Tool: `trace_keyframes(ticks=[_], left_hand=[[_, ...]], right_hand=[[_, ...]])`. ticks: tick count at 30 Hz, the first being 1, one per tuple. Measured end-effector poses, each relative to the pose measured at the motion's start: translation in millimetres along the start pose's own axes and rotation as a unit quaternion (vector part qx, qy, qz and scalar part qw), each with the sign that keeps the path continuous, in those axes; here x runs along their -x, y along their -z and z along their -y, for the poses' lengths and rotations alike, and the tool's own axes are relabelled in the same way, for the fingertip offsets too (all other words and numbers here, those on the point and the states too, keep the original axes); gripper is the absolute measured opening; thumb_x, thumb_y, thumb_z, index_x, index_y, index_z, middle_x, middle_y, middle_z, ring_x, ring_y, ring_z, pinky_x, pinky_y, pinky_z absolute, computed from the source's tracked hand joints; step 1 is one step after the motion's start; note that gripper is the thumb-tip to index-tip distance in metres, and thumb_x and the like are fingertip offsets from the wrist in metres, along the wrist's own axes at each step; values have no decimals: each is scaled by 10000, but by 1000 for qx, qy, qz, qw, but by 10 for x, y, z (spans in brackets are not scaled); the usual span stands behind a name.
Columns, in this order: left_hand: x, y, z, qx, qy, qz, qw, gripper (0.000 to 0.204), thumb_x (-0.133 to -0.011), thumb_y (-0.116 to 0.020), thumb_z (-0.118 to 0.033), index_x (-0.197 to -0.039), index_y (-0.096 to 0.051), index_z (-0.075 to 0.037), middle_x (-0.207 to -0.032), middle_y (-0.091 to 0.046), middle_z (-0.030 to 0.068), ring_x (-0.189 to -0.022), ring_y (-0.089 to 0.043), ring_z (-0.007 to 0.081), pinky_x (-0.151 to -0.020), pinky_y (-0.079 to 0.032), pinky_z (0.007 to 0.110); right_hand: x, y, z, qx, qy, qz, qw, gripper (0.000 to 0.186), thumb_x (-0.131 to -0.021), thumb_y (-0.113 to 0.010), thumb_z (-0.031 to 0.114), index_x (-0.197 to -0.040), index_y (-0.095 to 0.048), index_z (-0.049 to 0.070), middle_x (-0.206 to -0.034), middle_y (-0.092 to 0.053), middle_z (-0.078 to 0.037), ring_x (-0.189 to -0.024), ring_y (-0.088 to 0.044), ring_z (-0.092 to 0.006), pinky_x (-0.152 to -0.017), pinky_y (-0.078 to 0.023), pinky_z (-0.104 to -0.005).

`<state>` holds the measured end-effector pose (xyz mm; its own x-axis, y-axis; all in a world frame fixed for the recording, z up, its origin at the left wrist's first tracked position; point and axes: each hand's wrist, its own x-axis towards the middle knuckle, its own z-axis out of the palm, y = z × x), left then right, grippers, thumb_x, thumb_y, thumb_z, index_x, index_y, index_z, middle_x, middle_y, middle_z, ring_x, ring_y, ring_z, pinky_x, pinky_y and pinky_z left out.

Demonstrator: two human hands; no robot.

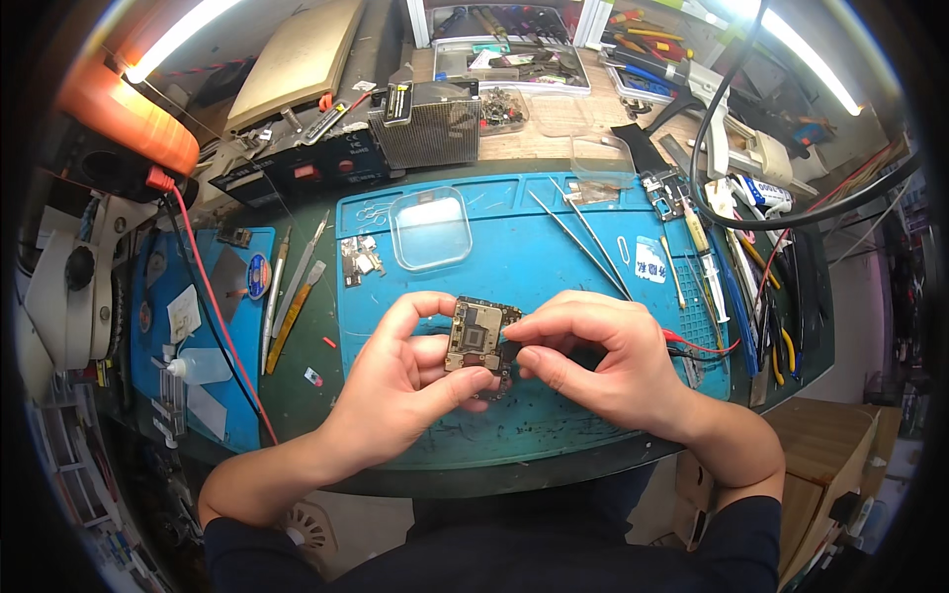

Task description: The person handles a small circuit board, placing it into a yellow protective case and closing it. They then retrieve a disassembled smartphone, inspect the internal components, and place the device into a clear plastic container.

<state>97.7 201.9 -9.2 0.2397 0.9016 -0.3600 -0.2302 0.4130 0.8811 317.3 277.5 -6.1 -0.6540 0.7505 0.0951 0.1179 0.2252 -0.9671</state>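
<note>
Above the blue work mat (415, 425), a small phone circuit board (476, 331) is raised, its tan metal-shielded face with a dark square chip turned up. My left hand (415, 366) grips it by its left side, thumb on the lower edge and fingers above and behind. At the board's right edge, my right hand (603, 361) has its thumb and forefinger pinched close together. Something small and dark lies at those fingertips, but I cannot make out what it is. A clear plastic box (431, 227) and a few small metal parts (362, 259) rest farther back on the mat.
Metal tweezers (578, 242) lie behind my right hand. A syringe (712, 282) and several hand tools are at the right. Knives (295, 321) and a squeeze bottle (201, 366) stand left, near red and black cables (213, 321). A black cable (707, 168) hangs over the right side.
</note>
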Motion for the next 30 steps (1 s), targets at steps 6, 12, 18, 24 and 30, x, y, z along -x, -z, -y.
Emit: trace_keyframes(ticks=[6,12,18,24,30], left_hand=[[8,-6,-4,-6,-6,11,1000,521,-965,-592,-14,-1397,-300,-21,-1149,-655,183,-1004,-684,216,-806,-601,324],[26,-26,-30,-9,-3,11,1000,504,-985,-566,-45,-1439,-348,-12,-1123,-656,144,-927,-671,174,-768,-589,300],[36,-25,-40,-37,-7,14,999,498,-995,-555,-68,-1462,-386,-29,-1104,-645,88,-877,-640,122,-719,-563,266],[48,-22,-31,-57,-17,20,998,468,-1000,-550,-85,-1448,-424,-34,-1106,-644,64,-850,-628,98,-685,-532,237],[48,-6,-44,-44,2,28,999,435,-1002,-562,-116,-1417,-468,-24,-1085,-653,63,-842,-633,95,-679,-522,235]], right_hand=[[-8,1,-20,11,42,-17,999,191,-841,-702,4,-1031,-708,6,-909,-708,-117,-802,-694,-213,-702,-534,-307],[-18,36,37,23,56,-16,998,223,-822,-701,-39,-1040,-707,6,-911,-703,-120,-794,-691,-212,-682,-535,-289],[-51,65,44,110,116,-21,987,231,-811,-728,-35,-1036,-712,16,-902,-689,-103,-769,-669,-206,-649,-524,-292],[-67,65,36,131,145,-30,980,247,-800,-735,-36,-1037,-726,33,-867,-655,-82,-755,-641,-188,-634,-510,-285],[-69,65,27,121,142,-22,982,261,-795,-736,-36,-1046,-731,36,-873,-652,-80,-774,-637,-183,-646,-508,-284]])
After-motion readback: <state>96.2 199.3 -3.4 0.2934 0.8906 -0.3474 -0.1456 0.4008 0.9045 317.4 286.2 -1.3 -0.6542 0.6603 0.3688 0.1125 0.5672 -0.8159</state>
